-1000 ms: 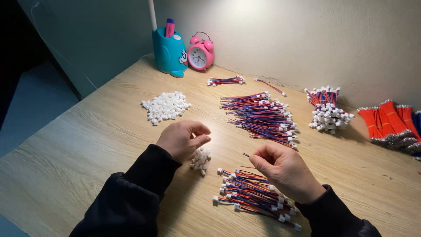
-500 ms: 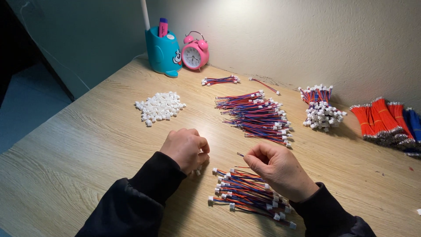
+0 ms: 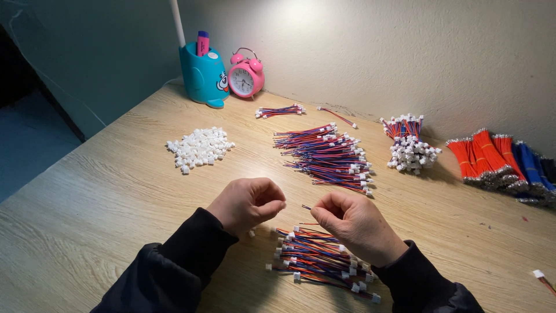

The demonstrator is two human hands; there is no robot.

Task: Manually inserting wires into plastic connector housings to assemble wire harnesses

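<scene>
Two curled hands (image 3: 301, 210) (fingertips close)

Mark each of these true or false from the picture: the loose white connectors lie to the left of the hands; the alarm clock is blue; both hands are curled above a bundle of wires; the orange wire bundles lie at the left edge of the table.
1. The pile of white connectors lies left of the hands. True.
2. The alarm clock is blue. False: it is pink; the pen holder beside it is blue.
3. The left hand and right hand are curled above a wire bundle. True.
4. The orange wire bundles lie at the table's left edge. False: they lie far right, by the wall.
</scene>
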